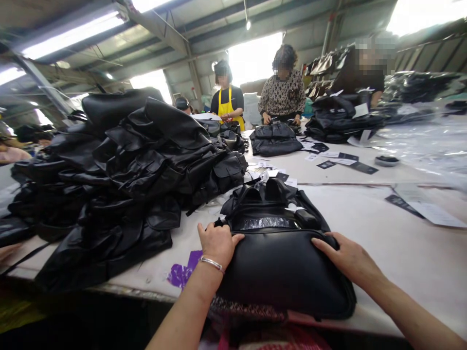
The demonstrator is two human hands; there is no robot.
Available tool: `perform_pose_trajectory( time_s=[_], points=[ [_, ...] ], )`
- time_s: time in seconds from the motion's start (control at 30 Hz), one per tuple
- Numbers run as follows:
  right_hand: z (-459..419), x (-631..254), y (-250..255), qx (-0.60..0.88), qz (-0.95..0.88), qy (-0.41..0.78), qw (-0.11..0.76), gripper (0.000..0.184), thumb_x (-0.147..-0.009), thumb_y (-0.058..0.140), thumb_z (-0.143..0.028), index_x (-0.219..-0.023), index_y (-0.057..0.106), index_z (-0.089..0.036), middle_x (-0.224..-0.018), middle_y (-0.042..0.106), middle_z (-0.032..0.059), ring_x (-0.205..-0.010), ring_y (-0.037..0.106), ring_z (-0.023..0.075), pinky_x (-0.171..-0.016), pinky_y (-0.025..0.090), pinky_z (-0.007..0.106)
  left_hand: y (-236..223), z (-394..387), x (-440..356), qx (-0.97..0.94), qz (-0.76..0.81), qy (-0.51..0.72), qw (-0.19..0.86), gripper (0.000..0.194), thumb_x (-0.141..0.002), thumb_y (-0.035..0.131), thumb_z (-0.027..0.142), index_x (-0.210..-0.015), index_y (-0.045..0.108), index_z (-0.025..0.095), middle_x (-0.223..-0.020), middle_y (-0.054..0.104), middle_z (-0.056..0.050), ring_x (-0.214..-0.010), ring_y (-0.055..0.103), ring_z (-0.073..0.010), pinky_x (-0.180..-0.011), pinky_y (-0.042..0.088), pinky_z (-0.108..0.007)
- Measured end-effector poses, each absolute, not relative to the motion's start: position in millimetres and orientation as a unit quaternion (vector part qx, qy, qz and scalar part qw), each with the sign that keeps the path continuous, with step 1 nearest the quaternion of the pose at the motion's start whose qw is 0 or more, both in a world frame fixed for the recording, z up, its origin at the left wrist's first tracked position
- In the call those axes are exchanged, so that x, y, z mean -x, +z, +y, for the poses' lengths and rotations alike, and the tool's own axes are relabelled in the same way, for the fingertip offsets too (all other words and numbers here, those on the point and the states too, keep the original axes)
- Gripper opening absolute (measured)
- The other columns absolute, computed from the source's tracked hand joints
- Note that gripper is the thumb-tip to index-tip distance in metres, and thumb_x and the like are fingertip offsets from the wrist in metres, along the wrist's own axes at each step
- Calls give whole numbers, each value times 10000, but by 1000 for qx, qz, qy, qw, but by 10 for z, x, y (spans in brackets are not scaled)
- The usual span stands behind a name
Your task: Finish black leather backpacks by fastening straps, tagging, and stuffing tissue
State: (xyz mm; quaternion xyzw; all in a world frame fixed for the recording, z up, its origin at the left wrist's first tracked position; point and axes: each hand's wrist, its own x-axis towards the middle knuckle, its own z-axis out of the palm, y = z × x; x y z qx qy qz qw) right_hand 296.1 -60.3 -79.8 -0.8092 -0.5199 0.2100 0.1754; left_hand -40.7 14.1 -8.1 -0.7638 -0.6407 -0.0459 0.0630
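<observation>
A black leather bag (282,262) lies open-topped on the white table (394,243) right in front of me. My left hand (217,241), with a silver bracelet at the wrist, is closed on the bag's left upper corner. My right hand (348,257) lies on the bag's right edge, fingers curled over its rim. Clear plastic wrapping (266,223) shows inside the bag's opening.
A tall heap of black leather bags (120,170) fills the table's left side. Purple scraps (184,272) lie by my left arm. Paper tags (423,209) and cards are scattered at right. Three people work at the far end, near more bags (275,138) and plastic sheets (419,141).
</observation>
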Motion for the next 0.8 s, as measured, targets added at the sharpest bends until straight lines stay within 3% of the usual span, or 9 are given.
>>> perform_pose_trajectory(
  time_s=[0.1,0.17,0.23,0.33,0.43,0.63,0.7,0.8],
  points=[
    [-676,-2943,-832,812,-522,184,185,675,-841,447,-774,-1213,595,-231,-1058,716,130,-998,672,364,-868,512,478,7,-28,285,795,-588,-104,112,257,-911,610,385,-940,734,162,-1066,713,-154,-1252,513,-376,-1102,240,-612],
    [-733,-2918,-819,819,-524,150,180,718,-851,435,-775,-1279,561,-212,-1030,722,147,-934,691,377,-808,537,492,23,-206,179,845,-497,-159,118,253,-960,516,262,-1135,687,197,-1295,636,-102,-1395,380,-318,-1166,195,-540],
    [-790,-2870,-749,807,-551,67,202,750,-877,436,-738,-1345,513,-157,-1069,709,182,-934,690,390,-797,544,507,-15,-376,66,909,-369,-177,78,354,-993,459,344,-1309,588,250,-1450,528,-29,-1450,303,-269,-1202,167,-485],
    [-871,-2742,-565,703,-643,-113,282,644,-947,471,-566,-1402,464,-109,-1309,600,223,-1182,587,388,-981,468,529,-131,-512,-76,959,-248,-138,-3,628,-953,404,621,-1462,424,254,-1576,360,-9,-1487,217,-284,-1212,154,-514],
    [-904,-2586,-477,566,-754,-183,278,510,-967,517,-383,-1436,455,-194,-1506,448,140,-1383,402,340,-1123,327,508,-238,-475,-148,958,-261,-105,-63,725,-945,326,681,-1507,346,224,-1600,305,-27,-1497,181,-300,-1204,149,-566],
    [-860,-2466,-764,525,-831,-79,164,547,-946,547,-395,-1457,455,-224,-1500,474,62,-1401,376,323,-1150,243,546,-350,-304,-192,947,-280,-88,-128,753,-908,385,715,-1493,367,241,-1547,410,-28,-1443,321,-297,-1178,245,-566],
    [-846,-2517,-736,539,-822,-4,185,455,-958,535,-407,-1387,541,-256,-1464,520,41,-1390,397,309,-1152,263,535,-350,-321,-232,943,-294,-101,-123,702,-909,418,692,-1458,420,255,-1523,447,-29,-1428,348,-303,-1162,271,-579],
    [-739,-2690,-536,600,-728,108,314,358,-956,515,-410,-1251,639,-249,-1391,589,51,-1338,466,275,-1156,313,462,-305,-404,-353,932,-324,-129,-103,655,-890,469,682,-1371,523,241,-1442,538,-67,-1380,408,-336,-1115,326,-611]
  ],
)
